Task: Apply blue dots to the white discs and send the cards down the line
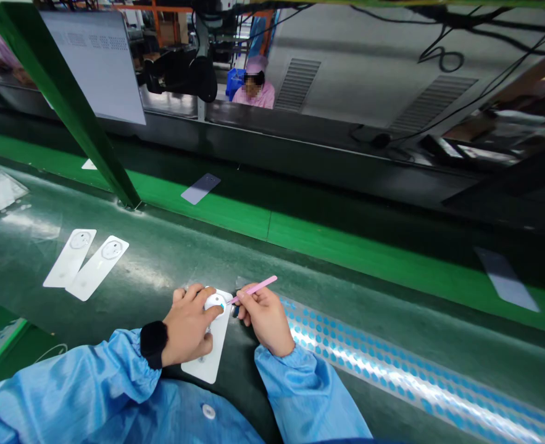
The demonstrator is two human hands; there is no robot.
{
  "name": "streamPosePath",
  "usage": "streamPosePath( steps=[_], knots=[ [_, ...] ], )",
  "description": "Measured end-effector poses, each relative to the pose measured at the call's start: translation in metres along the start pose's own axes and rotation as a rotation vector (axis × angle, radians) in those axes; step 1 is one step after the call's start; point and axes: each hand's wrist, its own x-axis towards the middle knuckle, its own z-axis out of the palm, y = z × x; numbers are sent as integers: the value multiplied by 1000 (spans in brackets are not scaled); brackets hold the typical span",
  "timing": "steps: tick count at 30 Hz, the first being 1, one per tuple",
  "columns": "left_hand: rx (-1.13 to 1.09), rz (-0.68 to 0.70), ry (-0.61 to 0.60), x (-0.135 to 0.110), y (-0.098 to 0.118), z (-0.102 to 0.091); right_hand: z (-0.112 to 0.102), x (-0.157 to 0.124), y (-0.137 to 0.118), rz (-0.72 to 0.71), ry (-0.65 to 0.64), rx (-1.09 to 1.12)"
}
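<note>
A white phone back cover (212, 354) with a round camera area near its top end lies on the green bench in front of me. My left hand (191, 324) holds it down from the left, with the thumb and forefinger beside the round area. A small blue spot (222, 306) shows by the thumb tip. My right hand (265, 314) is closed on pink tweezers (258, 287), whose tip touches or nearly touches the right edge of the round area. Under my right fingers is a small dark thing I cannot make out.
Two similar white covers (97, 268) lie to the left. A clear strip with rows of blue round stickers (369, 351) runs to the right. Beyond the bench, a green conveyor belt (249, 213) carries several covers. A slanted green post (78, 111) stands at left; a person in pink sits behind.
</note>
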Motion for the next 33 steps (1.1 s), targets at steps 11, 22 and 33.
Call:
streamPosePath(
  steps=[11,22,33],
  knots=[
    [-49,-43,-171,7,-1,-18,-1,3,2,17,1,86],
    [-69,-165,-213,43,-3,-20,-7,9,-8,68,21,354],
    [-334,-83,5,134,-52,-106,-11,16,1,39,-6,323]
  ],
)
